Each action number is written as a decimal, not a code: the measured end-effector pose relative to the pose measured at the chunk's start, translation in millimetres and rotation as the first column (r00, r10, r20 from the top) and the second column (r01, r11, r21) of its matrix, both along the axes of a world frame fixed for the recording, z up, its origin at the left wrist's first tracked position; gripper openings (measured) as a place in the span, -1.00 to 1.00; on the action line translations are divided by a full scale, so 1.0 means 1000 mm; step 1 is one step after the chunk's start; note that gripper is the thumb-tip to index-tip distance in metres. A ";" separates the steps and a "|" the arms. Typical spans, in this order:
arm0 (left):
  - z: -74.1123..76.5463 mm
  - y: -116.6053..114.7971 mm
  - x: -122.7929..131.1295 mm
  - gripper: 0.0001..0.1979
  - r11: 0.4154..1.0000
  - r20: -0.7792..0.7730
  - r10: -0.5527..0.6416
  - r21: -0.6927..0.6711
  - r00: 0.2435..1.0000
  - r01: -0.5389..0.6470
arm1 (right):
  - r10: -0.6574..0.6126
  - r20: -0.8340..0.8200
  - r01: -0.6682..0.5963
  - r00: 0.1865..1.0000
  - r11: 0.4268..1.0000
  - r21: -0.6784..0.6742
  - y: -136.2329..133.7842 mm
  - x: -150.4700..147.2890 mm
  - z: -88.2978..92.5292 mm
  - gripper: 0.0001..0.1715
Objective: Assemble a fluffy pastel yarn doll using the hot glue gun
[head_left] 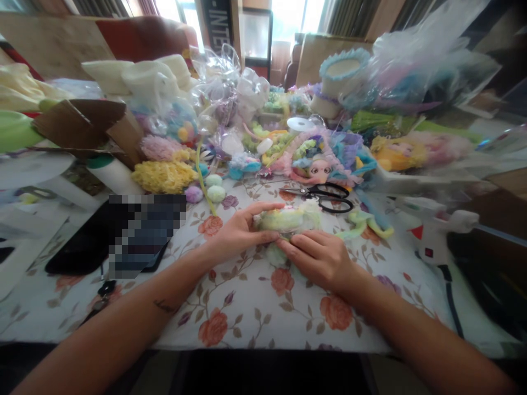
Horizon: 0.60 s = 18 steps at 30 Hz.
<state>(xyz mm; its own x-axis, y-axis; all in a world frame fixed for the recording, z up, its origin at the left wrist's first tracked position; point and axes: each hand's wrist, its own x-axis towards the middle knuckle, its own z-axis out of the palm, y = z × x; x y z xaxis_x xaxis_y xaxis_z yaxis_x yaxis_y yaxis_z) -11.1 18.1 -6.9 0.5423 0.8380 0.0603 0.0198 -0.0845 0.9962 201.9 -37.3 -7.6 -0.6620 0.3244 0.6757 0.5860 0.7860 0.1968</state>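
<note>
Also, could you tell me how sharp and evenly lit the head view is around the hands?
Head view: the left hand and right hand on the fluffy pastel piece are fairly sharp; head view edges smear and bend, as at the plastic bags; head view windows are blown out, yet the tablecloth shows no hard shadows.

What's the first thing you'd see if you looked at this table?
Two bare hands in the middle: the left hand grips a pale green and yellow fluffy yarn bundle and the right hand presses on it. Just behind lie black-handled metal scissors, and beyond them a big-eyed doll head with pastel hair.
</note>
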 end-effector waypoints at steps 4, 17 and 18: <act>-0.002 0.001 0.000 -0.42 1.000 0.008 -0.003 -0.001 1.000 0.003 | 0.004 -0.036 -0.004 0.999 1.000 -0.006 0.000 0.000 0.000 -0.85; 0.001 -0.003 0.000 -0.44 0.991 -0.072 0.104 0.095 0.992 -0.097 | -0.083 -0.083 0.080 0.993 0.996 -0.045 0.001 0.002 -0.003 -0.85; 0.002 -0.004 0.000 -0.44 0.988 -0.080 0.120 0.108 0.990 -0.111 | -0.090 -0.079 0.086 0.993 0.995 -0.057 0.001 0.002 -0.004 -0.85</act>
